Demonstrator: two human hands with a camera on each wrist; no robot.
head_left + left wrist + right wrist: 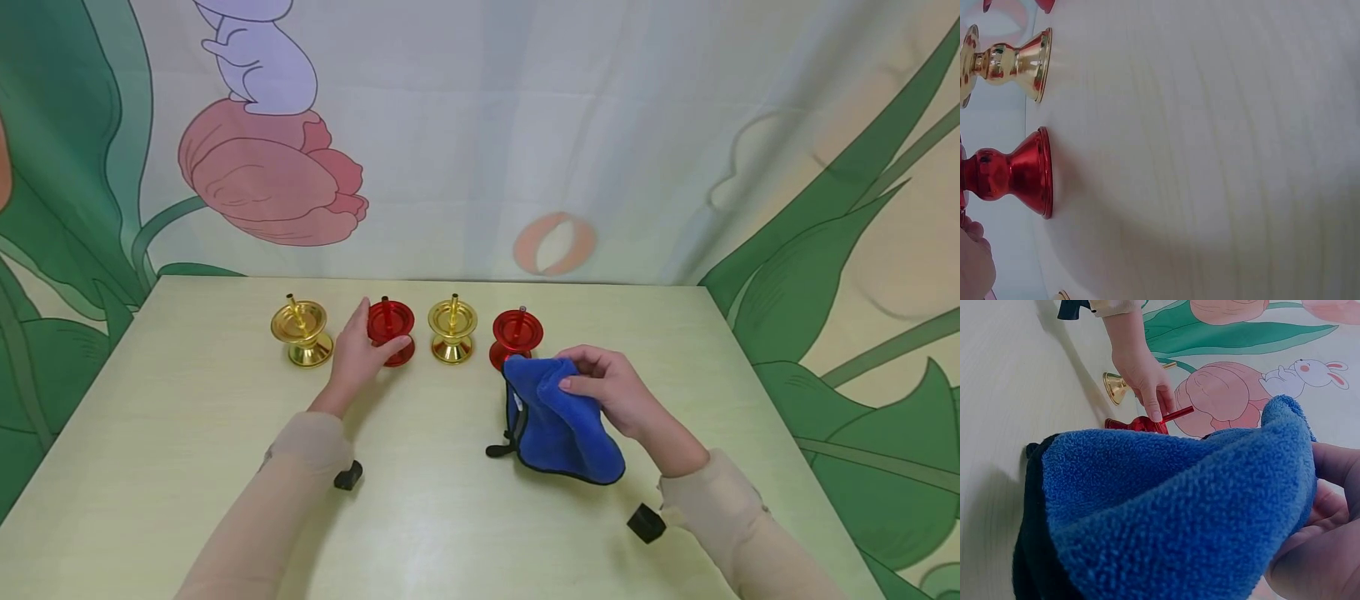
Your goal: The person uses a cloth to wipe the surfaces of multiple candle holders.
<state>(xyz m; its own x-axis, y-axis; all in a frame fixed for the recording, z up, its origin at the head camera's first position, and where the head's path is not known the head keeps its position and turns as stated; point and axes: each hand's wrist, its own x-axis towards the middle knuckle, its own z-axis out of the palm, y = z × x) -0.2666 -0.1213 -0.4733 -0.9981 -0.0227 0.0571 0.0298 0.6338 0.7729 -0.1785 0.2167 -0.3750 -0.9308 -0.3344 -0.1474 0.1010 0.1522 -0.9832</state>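
In the head view my left hand [360,350] has thumb and fingers around the dish of a shiny red candle holder [391,320], second from the left in a row. Its flared base [1030,174] stands upright on the table in the left wrist view. My right hand [609,390] pinches a blue plush cloth [566,425] with black edging and a black loop. The cloth hangs folded just in front of the rightmost red candle holder [517,332], partly covering its base. Much of the right wrist view is filled by this cloth [1172,500].
A gold candle holder [299,327] stands at the left end of the row, another gold candle holder [452,325] between the red ones. The pale table [420,517] meets a printed curtain [450,167] at its back edge. A black block [647,523] sits by my right sleeve.
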